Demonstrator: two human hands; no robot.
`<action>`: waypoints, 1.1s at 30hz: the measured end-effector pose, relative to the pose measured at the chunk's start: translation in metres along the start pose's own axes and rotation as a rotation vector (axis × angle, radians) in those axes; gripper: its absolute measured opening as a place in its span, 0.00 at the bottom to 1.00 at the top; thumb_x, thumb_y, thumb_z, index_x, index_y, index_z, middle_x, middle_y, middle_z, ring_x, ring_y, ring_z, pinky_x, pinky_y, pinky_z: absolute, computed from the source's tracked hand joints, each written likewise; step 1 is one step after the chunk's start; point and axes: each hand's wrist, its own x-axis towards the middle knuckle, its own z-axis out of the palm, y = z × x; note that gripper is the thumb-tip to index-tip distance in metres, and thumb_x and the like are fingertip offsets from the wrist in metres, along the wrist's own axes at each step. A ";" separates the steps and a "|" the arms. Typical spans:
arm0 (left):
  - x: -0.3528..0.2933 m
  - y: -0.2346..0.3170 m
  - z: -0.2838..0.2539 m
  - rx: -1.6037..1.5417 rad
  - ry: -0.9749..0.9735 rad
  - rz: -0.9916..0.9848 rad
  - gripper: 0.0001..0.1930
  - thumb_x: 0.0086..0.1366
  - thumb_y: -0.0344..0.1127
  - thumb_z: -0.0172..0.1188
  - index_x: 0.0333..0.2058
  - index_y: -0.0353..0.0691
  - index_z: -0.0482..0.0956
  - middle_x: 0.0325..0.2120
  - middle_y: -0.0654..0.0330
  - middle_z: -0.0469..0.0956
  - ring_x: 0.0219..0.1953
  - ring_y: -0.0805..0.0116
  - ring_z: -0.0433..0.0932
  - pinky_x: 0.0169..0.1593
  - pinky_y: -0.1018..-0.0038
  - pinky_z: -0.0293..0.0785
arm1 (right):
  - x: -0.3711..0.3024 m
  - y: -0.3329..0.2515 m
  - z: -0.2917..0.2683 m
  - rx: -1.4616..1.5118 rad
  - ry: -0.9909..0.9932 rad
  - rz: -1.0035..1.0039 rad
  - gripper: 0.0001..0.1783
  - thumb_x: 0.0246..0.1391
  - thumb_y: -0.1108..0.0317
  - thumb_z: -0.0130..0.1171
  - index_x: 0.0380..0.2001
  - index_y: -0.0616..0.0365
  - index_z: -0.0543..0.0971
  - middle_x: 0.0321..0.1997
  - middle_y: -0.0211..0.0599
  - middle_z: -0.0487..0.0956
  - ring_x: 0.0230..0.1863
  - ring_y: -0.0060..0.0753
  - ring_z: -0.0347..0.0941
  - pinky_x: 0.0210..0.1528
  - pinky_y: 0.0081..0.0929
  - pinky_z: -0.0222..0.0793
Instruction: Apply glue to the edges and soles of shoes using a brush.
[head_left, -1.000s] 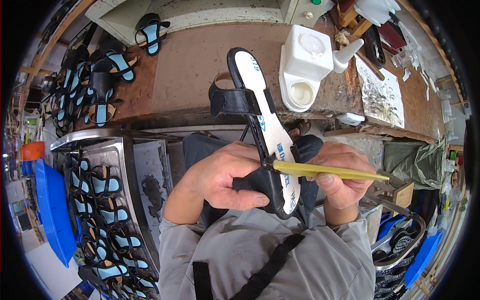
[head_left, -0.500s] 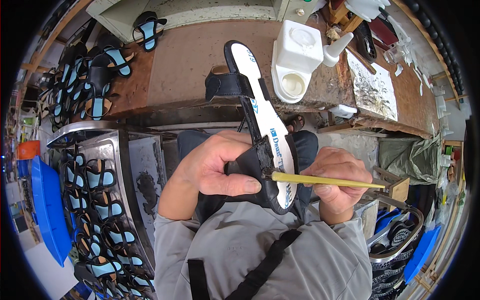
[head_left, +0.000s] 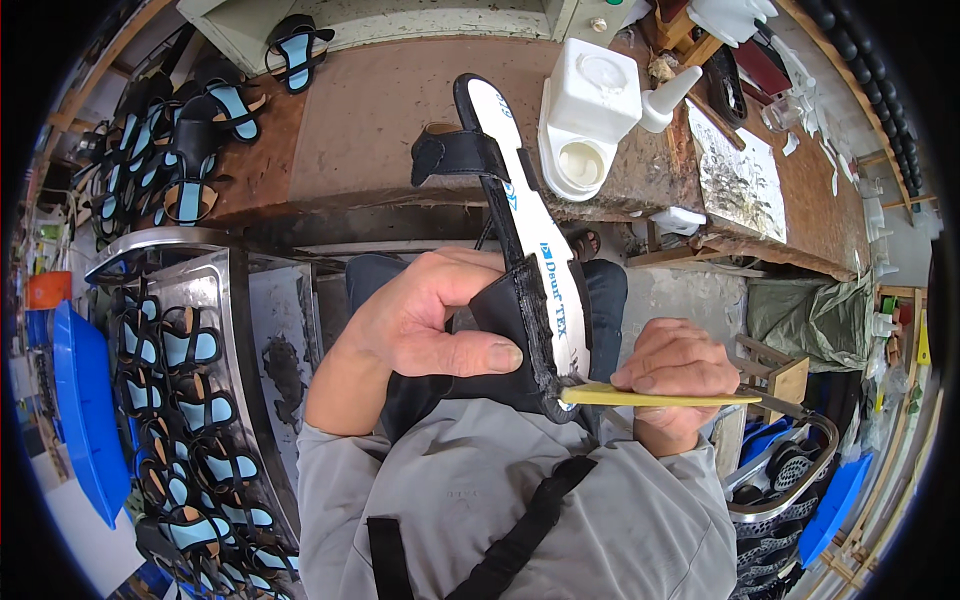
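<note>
My left hand (head_left: pixel 430 325) is closed round the black strap side of a sandal (head_left: pixel 558 290), its thumb lying across the wide black upper. The sandal's white underside faces up, with folded black strap edges along its rim and a narrower strap near the far end. My right hand (head_left: pixel 680 372) pinches a flat yellow-handled brush (head_left: pixel 640 398). The brush tip touches the rim at the end of the sandal nearest me, where the black edge looks wet. The fingertips of my left hand are hidden behind the upper.
A white plastic glue bottle (head_left: pixel 598 90) with a small open cup stands on the brown workbench (head_left: pixel 390 110). Stained paper (head_left: pixel 740 175) lies to its right. Black sandals with light-blue insoles (head_left: pixel 190 345) fill a rack at left, beside a blue tray (head_left: pixel 88 410). A metal-rimmed basket (head_left: pixel 790 510) sits at lower right.
My right hand has brought the brush down along the sandal's edge to its near end. The sandal has tilted slightly, while my left hand keeps its hold.
</note>
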 end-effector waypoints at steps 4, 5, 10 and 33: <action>0.003 0.005 0.003 0.043 -0.037 0.057 0.10 0.51 0.33 0.62 0.29 0.32 0.77 0.28 0.53 0.77 0.30 0.57 0.76 0.36 0.70 0.69 | 0.015 -0.001 -0.005 0.037 -0.026 0.072 0.07 0.38 0.75 0.64 0.23 0.67 0.78 0.19 0.42 0.78 0.17 0.33 0.74 0.18 0.24 0.67; 0.002 0.009 0.005 0.057 -0.052 0.051 0.09 0.50 0.32 0.62 0.29 0.32 0.77 0.28 0.52 0.77 0.30 0.56 0.76 0.35 0.70 0.69 | 0.020 0.002 -0.007 0.052 -0.040 0.106 0.07 0.38 0.75 0.64 0.23 0.67 0.78 0.18 0.42 0.77 0.16 0.32 0.73 0.17 0.25 0.66; 0.003 0.019 0.014 0.143 -0.057 0.075 0.10 0.47 0.29 0.63 0.29 0.32 0.77 0.29 0.50 0.77 0.29 0.53 0.76 0.33 0.69 0.70 | 0.053 0.017 -0.007 0.089 0.003 0.206 0.07 0.39 0.76 0.64 0.26 0.67 0.78 0.21 0.42 0.78 0.19 0.30 0.73 0.21 0.25 0.67; -0.007 0.027 0.015 0.223 0.176 -0.054 0.11 0.49 0.30 0.59 0.31 0.29 0.77 0.31 0.51 0.77 0.34 0.58 0.76 0.40 0.71 0.69 | 0.028 0.019 -0.004 0.130 0.082 0.335 0.07 0.41 0.73 0.62 0.24 0.67 0.78 0.21 0.45 0.77 0.21 0.33 0.73 0.21 0.24 0.68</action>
